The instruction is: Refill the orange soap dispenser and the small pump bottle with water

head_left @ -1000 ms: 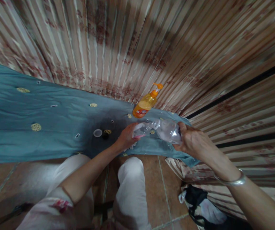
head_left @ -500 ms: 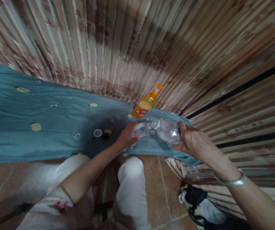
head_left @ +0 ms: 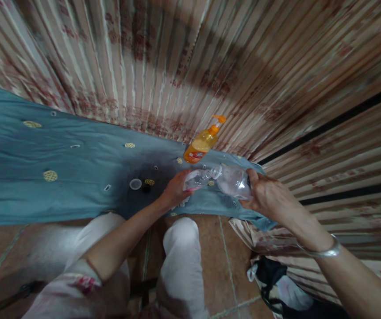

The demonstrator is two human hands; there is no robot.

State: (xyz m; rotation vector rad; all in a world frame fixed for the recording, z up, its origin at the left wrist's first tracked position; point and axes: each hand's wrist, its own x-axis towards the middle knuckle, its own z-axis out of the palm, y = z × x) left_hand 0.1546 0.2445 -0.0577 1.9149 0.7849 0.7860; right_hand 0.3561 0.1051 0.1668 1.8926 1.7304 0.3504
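Note:
My left hand (head_left: 176, 189) is closed around a small clear plastic bottle (head_left: 197, 178), which lies tilted with its neck to the right. My right hand (head_left: 268, 197) grips the base end of a larger clear plastic bottle (head_left: 232, 180), its neck to the left. The two bottle necks meet mouth to mouth above the table; whether liquid passes between them I cannot tell. Just behind them stands an orange pump bottle (head_left: 199, 148) of yellow liquid. To the left of my left hand lie a round whitish lid (head_left: 135, 184) and a small black cap (head_left: 146, 188).
A blue-green cloth with yellow pineapple prints (head_left: 87, 177) covers the long narrow table. A pleated, flowered curtain (head_left: 163, 66) hangs along the back and right. Below are my knees and a tiled floor (head_left: 217, 261). A black and white bag-like thing (head_left: 286, 283) lies at lower right.

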